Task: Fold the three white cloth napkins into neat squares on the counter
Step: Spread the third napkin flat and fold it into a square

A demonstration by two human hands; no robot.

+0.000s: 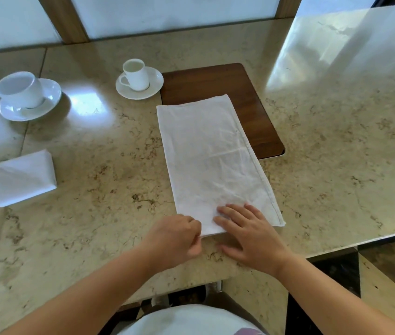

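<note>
A white napkin [211, 155] lies folded in half as a long rectangle on the marble counter [99, 165], its far end over a wooden board. My left hand [176, 235] pinches the napkin's near left corner. My right hand [247, 235] lies flat with spread fingers on the near end of the same napkin. A second white napkin [23, 178] sits folded into a square at the left of the counter, apart from both hands. A third napkin is not in view.
A dark wooden board [252, 97] is set into the counter behind the napkin. A small white cup on a saucer [138, 78] stands beside it. A larger cup and saucer [26, 95] sit at the far left. The counter's edge [365, 240] runs close on the right.
</note>
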